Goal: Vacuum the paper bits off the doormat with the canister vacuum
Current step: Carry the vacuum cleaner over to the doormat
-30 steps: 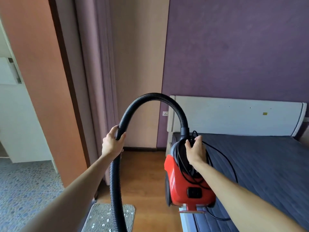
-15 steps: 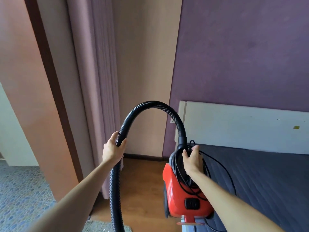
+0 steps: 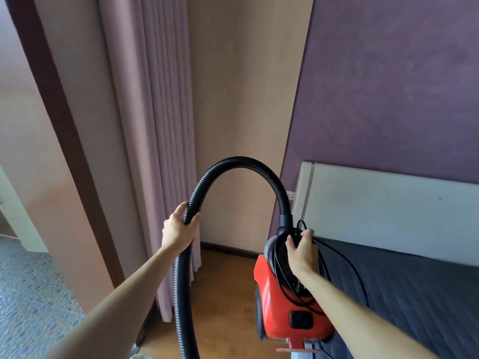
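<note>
1. Fingers of the left hand [image 3: 178,229] curl round the black ribbed hose [image 3: 239,161] just below its arch, likely to keep the slack from dragging.
2. The red canister vacuum [image 3: 274,314] is at the mattress [image 3: 414,294] edge, with its power cord [image 3: 344,257] looped over the top.
3. The right hand [image 3: 302,253] grips the top handle through those loops, probably for carrying.
4. No doormat is clearly in view.

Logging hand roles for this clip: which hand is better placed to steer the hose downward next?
Left, probably. The left hand grips the hose on the run hanging toward the floor; the right hand is occupied holding the red canister by its cord-wrapped top.
</note>
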`<state>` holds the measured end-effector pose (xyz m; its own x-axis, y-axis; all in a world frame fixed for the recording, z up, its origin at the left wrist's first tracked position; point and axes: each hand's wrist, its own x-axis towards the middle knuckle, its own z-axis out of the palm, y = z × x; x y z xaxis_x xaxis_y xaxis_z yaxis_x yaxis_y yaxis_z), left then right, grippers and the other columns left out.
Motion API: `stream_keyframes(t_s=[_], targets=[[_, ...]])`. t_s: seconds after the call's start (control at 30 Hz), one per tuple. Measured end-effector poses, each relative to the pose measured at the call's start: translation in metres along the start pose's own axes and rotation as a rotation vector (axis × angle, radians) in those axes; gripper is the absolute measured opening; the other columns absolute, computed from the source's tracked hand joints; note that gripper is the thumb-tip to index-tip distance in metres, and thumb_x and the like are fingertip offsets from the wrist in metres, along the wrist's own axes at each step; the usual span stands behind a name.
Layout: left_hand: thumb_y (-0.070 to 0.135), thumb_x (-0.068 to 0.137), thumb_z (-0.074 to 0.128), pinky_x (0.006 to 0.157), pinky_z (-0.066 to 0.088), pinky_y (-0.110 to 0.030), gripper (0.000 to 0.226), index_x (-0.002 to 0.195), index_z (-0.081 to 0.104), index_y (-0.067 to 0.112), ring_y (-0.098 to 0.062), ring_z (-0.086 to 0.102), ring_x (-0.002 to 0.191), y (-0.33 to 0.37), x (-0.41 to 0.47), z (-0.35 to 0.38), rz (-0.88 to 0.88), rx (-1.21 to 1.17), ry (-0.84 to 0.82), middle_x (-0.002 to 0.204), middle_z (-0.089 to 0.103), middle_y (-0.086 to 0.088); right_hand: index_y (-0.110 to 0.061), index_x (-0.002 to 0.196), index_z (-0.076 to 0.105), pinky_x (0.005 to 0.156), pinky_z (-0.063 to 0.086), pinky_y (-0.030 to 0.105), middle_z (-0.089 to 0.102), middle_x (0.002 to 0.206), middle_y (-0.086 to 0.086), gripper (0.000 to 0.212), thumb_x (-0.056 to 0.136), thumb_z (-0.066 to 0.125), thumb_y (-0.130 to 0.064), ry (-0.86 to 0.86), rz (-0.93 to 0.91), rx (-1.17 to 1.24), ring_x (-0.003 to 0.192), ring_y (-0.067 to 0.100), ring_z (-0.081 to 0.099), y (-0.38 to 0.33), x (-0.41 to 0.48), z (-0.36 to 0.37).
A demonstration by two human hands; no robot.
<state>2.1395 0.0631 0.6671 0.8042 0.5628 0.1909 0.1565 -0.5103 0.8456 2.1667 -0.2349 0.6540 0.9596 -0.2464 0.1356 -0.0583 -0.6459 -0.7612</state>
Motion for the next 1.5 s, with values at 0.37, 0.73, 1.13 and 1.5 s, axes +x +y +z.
stream_keyframes(t_s=[0.37,0.73,1.13,1.5], targets=[[0.043,0.089,0.066,0.078,0.058,-0.042,0.044,0.131,0.055,0.032,-0.027,0.067,0.077,-0.011,0.136,0.071,0.020,-0.038,0.012,0.085,0.071,-0.007,-0.013,0.101,0.036,0.070,0.057,0.046,0.064,0.101,0.018,0.025,0.098,0.053,-0.031,-0.004,-0.034,-0.051,0.087,0.036,0.066,-0.030,0.126,0.066],[0.039,0.093,0.063,0.061,0.050,-0.027,0.039,0.129,0.052,0.030,-0.016,0.065,0.062,-0.049,0.249,0.116,-0.074,-0.111,0.040,0.075,0.068,-0.002,-0.011,0.110,0.040,0.048,0.041,0.027,0.056,0.077,0.001,0.025,0.099,0.050,-0.031,-0.090,-0.156,-0.149,0.062,0.019,0.057,-0.061,0.241,0.150],[0.036,0.094,0.063,0.048,0.049,-0.023,0.029,0.118,0.047,0.032,-0.016,0.066,0.056,-0.094,0.269,0.121,-0.181,-0.064,0.114,0.072,0.068,-0.002,-0.016,0.101,0.035,0.038,0.031,0.017,0.054,0.078,-0.001,0.021,0.099,0.052,-0.028,-0.268,-0.230,-0.136,0.052,0.006,0.048,-0.065,0.281,0.233],[0.036,0.092,0.066,0.052,0.054,-0.034,0.024,0.106,0.046,0.035,-0.021,0.066,0.057,-0.135,0.218,0.153,-0.384,-0.033,0.380,0.073,0.067,-0.005,-0.010,0.111,0.040,0.044,0.041,0.027,0.066,0.088,0.015,0.027,0.098,0.052,-0.031,-0.557,-0.368,-0.110,0.069,0.031,0.066,-0.055,0.321,0.314]])
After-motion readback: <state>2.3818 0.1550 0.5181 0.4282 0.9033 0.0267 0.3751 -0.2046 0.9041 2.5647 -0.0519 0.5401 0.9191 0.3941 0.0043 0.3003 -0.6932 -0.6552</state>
